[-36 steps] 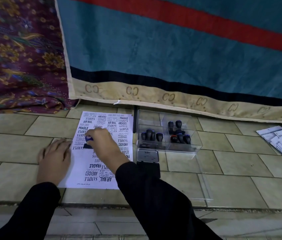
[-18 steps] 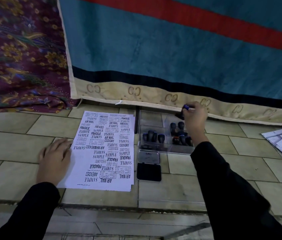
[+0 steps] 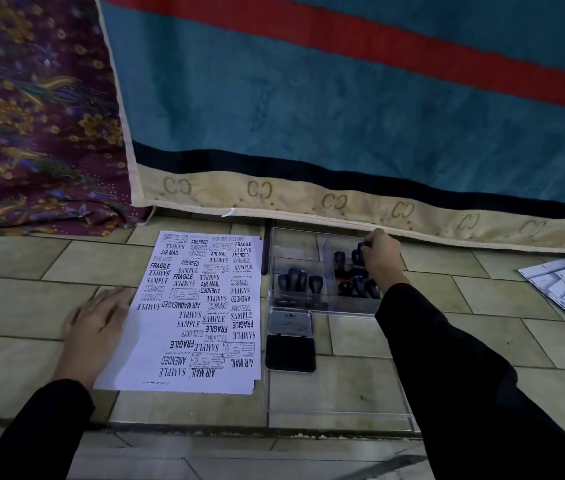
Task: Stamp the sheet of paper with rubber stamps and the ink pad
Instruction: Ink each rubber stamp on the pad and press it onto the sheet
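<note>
right hand in box, far right of sheet, fingers curled round stamp. left hand spread flat on sheet's left edge. ink pad open, just right of sheet. risk: sleeve snags box wall, topples stamps.

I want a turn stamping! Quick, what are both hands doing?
Left hand: open, resting on the paper edge.
Right hand: gripping a stamp in the box.

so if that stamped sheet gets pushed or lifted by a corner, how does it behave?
Likely floppy: the sheet of paper lies thin and flat on the tiled floor, so a corner lift should make it droop. Probably light and apt to slide on the smooth tiles; the left hand rests flat on its left edge, seemingly pinning it.
</note>
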The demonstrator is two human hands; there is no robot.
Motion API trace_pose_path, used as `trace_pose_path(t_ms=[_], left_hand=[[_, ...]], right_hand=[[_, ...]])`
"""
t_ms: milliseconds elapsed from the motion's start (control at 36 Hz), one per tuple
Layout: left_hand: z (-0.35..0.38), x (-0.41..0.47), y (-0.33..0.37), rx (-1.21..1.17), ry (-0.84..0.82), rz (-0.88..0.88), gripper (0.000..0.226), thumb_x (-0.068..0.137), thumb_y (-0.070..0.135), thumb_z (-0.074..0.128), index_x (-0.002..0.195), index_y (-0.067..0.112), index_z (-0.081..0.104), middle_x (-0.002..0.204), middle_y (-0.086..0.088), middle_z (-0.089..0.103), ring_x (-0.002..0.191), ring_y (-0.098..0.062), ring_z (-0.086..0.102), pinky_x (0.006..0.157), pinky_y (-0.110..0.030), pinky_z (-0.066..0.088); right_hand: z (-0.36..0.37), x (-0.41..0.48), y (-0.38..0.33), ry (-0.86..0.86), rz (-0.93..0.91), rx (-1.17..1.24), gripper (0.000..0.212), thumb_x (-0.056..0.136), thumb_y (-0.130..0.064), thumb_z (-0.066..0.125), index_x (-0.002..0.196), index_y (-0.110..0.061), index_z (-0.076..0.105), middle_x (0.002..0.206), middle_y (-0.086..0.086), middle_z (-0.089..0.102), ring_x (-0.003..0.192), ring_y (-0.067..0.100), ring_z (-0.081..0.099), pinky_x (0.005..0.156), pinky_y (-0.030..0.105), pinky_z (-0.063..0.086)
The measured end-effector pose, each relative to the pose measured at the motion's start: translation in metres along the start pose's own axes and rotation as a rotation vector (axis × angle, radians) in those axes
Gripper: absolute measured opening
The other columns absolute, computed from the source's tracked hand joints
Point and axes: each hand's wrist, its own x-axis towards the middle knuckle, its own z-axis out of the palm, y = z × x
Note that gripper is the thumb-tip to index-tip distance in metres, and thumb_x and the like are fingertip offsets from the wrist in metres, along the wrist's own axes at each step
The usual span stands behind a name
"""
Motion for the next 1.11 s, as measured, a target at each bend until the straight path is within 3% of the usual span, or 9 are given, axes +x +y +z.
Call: trace_pose_path(t_ms=[56, 139, 250, 389, 528, 611, 694, 833, 1111], left_hand=[[-0.004, 0.000, -0.002, -0.201, -0.047, -0.091, 0.036, 0.096, 0.036, 0.051, 0.130, 0.027, 0.058, 0.142, 0.005, 0.051, 0.137, -0.011, 0.037, 0.118, -0.042, 0.018], [-0.012, -0.004, 0.000, -0.460, -0.118, -0.229, 0.054, 0.080, 0.053, 0.057, 0.132, 0.041, 0.049, 0.138, 0.019, 0.050, 0.124, -0.003, 0.048, 0.106, -0.040, 0.038], [-0.012, -0.002, 0.010, -0.427, -0.087, -0.212, 0.052, 0.083, 0.048, 0.059, 0.132, 0.041, 0.045, 0.138, 0.008, 0.053, 0.121, -0.014, 0.054, 0.104, -0.048, 0.042], [0.006, -0.010, 0.053, -0.257, -0.022, 0.079, 0.036, 0.093, 0.030, 0.060, 0.128, 0.026, 0.054, 0.136, 0.006, 0.052, 0.126, -0.016, 0.048, 0.104, -0.036, 0.036], [0.037, -0.039, 0.101, -0.086, -0.216, 0.266, 0.059, 0.088, 0.053, 0.054, 0.141, 0.029, 0.043, 0.149, 0.010, 0.038, 0.140, -0.005, 0.022, 0.117, -0.044, 0.024], [0.061, -0.053, 0.119, 0.067, -0.321, 0.369, 0.084, 0.078, 0.077, 0.040, 0.147, 0.032, 0.030, 0.155, 0.013, 0.026, 0.139, 0.001, 0.012, 0.122, -0.042, 0.004], [0.083, -0.059, 0.124, 0.172, -0.370, 0.404, 0.105, 0.066, 0.093, 0.032, 0.151, 0.033, 0.016, 0.160, 0.012, 0.016, 0.144, -0.002, 0.007, 0.117, -0.033, -0.011], [0.101, -0.060, 0.119, 0.253, -0.387, 0.414, 0.128, 0.050, 0.102, 0.031, 0.153, 0.031, 0.005, 0.161, 0.011, 0.011, 0.146, -0.004, 0.002, 0.119, -0.036, -0.011], [0.105, -0.061, 0.116, 0.308, -0.374, 0.452, 0.128, 0.048, 0.104, 0.031, 0.153, 0.032, 0.009, 0.161, 0.012, 0.011, 0.147, -0.004, 0.004, 0.120, -0.038, -0.010]], right_hand=[[0.000, 0.001, 0.000, 0.003, -0.007, 0.009, 0.012, 0.091, -0.005, 0.051, 0.102, -0.005, 0.057, 0.108, 0.021, 0.060, 0.079, 0.027, 0.052, 0.064, 0.028, 0.042], [-0.001, 0.003, 0.000, -0.001, 0.002, 0.026, 0.013, 0.090, -0.006, 0.054, 0.102, -0.005, 0.059, 0.109, 0.020, 0.061, 0.088, 0.030, 0.057, 0.067, 0.027, 0.042], [-0.001, 0.006, 0.002, -0.018, 0.017, 0.059, 0.017, 0.089, -0.009, 0.059, 0.106, -0.005, 0.059, 0.111, 0.019, 0.063, 0.096, 0.031, 0.061, 0.071, 0.030, 0.047], [-0.001, 0.006, 0.003, -0.016, 0.004, 0.024, 0.023, 0.088, -0.016, 0.063, 0.108, -0.006, 0.059, 0.111, 0.017, 0.066, 0.102, 0.031, 0.061, 0.080, 0.030, 0.047], [-0.005, -0.006, -0.006, 0.042, -0.103, 0.029, 0.026, 0.090, -0.012, 0.057, 0.115, -0.006, 0.056, 0.114, 0.018, 0.061, 0.095, 0.029, 0.059, 0.073, 0.028, 0.046], [-0.003, -0.024, -0.026, 0.103, -0.288, 0.068, 0.023, 0.088, -0.005, 0.055, 0.111, -0.004, 0.060, 0.113, 0.017, 0.062, 0.097, 0.028, 0.060, 0.077, 0.028, 0.048], [0.006, -0.049, -0.049, 0.014, -0.440, 0.073, 0.018, 0.088, -0.006, 0.055, 0.104, -0.005, 0.064, 0.105, 0.012, 0.066, 0.091, 0.024, 0.063, 0.077, 0.029, 0.051], [0.028, -0.075, -0.066, -0.279, -0.531, -0.112, 0.016, 0.088, -0.013, 0.059, 0.100, -0.006, 0.068, 0.101, 0.011, 0.070, 0.094, 0.024, 0.064, 0.086, 0.032, 0.053], [0.043, -0.084, -0.065, -0.279, -0.473, -0.236, 0.009, 0.085, -0.013, 0.061, 0.088, -0.004, 0.061, 0.095, 0.015, 0.064, 0.087, 0.027, 0.060, 0.065, 0.028, 0.045]])
